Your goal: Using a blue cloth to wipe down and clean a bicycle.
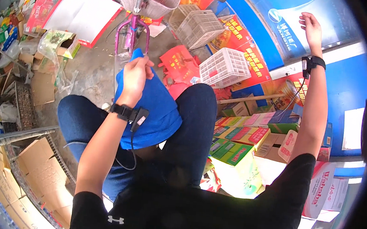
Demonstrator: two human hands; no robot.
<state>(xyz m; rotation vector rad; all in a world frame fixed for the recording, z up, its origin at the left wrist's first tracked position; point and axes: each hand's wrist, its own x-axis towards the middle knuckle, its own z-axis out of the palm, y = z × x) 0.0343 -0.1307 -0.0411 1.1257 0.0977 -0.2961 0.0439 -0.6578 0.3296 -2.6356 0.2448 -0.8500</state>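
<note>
A blue cloth [156,105], apparently a towel, hangs from my left hand [135,77]. The fingers are curled about its upper part, and its lower end drapes between my knees. Raised at the upper right, my right hand [310,29] has its fingers loosely bent and slightly apart, with nothing visible in them. It appears in front of a blue printed panel [285,35]; whether it touches the panel cannot be told. Each wrist wears a black strap with a small cabled device.
Ahead stands a purple bicycle frame [133,33] with a basket [147,0]. White plastic crates [225,67] and a red bag [179,65] sit right of it. Stacked cartons [236,151] line my right side. Cardboard and plastic clutter [43,84] covers the left, near a wire rack [41,167].
</note>
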